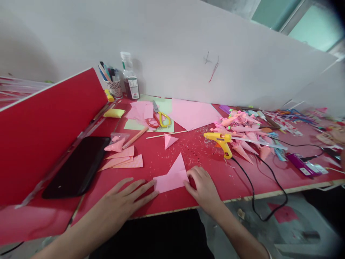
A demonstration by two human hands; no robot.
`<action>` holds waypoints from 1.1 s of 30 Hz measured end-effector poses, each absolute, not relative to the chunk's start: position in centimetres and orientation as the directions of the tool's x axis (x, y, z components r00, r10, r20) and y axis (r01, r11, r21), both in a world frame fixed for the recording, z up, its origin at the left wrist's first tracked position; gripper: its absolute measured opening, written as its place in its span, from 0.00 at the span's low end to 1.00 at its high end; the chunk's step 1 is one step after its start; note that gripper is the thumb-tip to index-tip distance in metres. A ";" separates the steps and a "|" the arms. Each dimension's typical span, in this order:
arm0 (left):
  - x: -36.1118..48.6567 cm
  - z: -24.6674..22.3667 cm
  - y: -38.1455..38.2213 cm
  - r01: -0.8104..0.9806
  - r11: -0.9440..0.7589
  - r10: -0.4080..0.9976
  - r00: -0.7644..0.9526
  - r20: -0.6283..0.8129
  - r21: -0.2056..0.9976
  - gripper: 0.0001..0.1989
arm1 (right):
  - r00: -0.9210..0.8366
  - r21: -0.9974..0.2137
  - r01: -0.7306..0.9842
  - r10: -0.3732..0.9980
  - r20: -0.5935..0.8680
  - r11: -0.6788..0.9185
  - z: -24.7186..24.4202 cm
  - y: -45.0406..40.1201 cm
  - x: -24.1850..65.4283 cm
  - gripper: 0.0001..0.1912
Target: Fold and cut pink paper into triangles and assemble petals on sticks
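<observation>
A folded sheet of pink paper [172,180] lies near the front edge of the red table, one pointed flap standing out at its top. My left hand [126,198] rests flat with fingers stretched, its fingertips touching the paper's left edge. At the right edge, my right hand [202,187] pinches the paper between thumb and curled fingers. Just beyond the sheet is a small folded pink paper piece [169,141], beside a thin stick [159,135]. Several pink paper strips [129,162] lie beyond my left hand.
A black phone [78,167] leans by a red board [51,140] on the left. Scissors [161,118] lie on paper at the back. To the right are a yellow glue gun [222,142] with a trailing cord and a heap of pink paper cones [245,135].
</observation>
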State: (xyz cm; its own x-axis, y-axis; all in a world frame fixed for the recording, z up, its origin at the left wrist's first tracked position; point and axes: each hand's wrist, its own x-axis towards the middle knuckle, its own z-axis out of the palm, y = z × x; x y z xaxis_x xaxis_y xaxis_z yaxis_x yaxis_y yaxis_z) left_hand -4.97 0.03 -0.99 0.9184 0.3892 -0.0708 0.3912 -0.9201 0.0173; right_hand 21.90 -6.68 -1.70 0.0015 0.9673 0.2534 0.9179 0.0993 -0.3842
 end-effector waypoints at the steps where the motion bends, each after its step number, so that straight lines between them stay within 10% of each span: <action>1: -5.1 -1.0 0.0 0.396 -0.918 0.394 0.916 -0.073 0.019 0.41 | 0.022 -0.376 0.923 0.962 0.272 0.086 -1.7 -6.8 21.9 0.10; 10: -4.6 -0.9 0.8 0.350 -0.936 0.347 0.936 -0.062 0.034 0.32 | -0.396 -0.164 0.888 0.897 0.198 0.429 -0.5 -7.9 20.4 0.20; 27: -4.6 0.8 2.2 0.313 -0.938 0.296 0.947 -0.124 0.150 0.36 | -0.263 -0.132 0.951 0.955 0.136 0.280 -0.8 -10.4 25.7 0.21; 33: -4.5 1.5 2.2 0.305 -0.938 0.285 0.949 -0.138 0.161 0.36 | -0.173 -0.323 0.920 0.969 0.175 0.223 -0.3 -9.3 25.6 0.15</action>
State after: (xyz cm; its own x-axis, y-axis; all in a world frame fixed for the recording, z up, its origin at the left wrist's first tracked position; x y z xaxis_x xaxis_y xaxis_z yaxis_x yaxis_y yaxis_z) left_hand -4.54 2.18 1.49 0.9486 0.2850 -0.1378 0.3054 -0.9385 0.1612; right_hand 25.62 -9.33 -0.32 -0.1733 0.9692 0.1750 0.9199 0.2228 -0.3228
